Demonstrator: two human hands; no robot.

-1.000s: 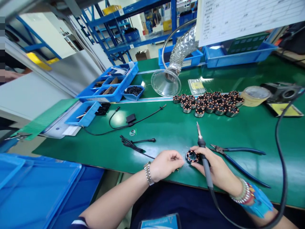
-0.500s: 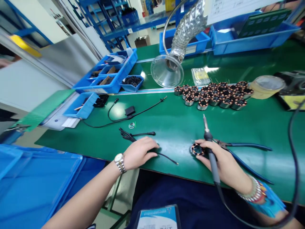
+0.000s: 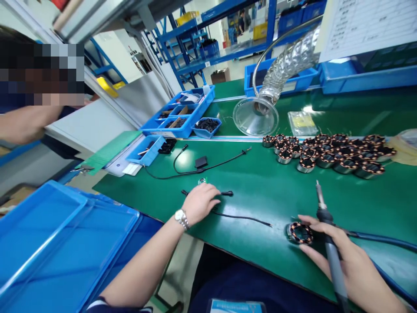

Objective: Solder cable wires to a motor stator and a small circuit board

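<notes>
My left hand [image 3: 201, 203] lies over a coiled black cable [image 3: 244, 217], its fingers curled and hiding most of the coil. One plug end [image 3: 228, 193] and a stripped wire end stick out to the right. Just beyond the fingertips is a small round circuit board [image 3: 202, 180], partly covered. In my right hand [image 3: 345, 248], thumb and fingers pinch a motor stator [image 3: 299, 233] with copper windings, low over the mat. The same hand carries a soldering iron [image 3: 329, 234], tip pointing up and away. Blue-handled pliers [image 3: 381, 239] lie partly behind it.
Several stators [image 3: 339, 154] stand grouped at the back right. A clear fume funnel [image 3: 256, 116] hangs behind them. Another cable [image 3: 211, 168] with a black box lies farther back. Blue parts bins [image 3: 185, 115] stand at the back left; another person's arm [image 3: 29, 124] is beyond the partition.
The view has swung left. My left hand has moved from the cable's loose end back onto the coil, near the board. My right hand keeps hold of the stator and soldering iron.
</notes>
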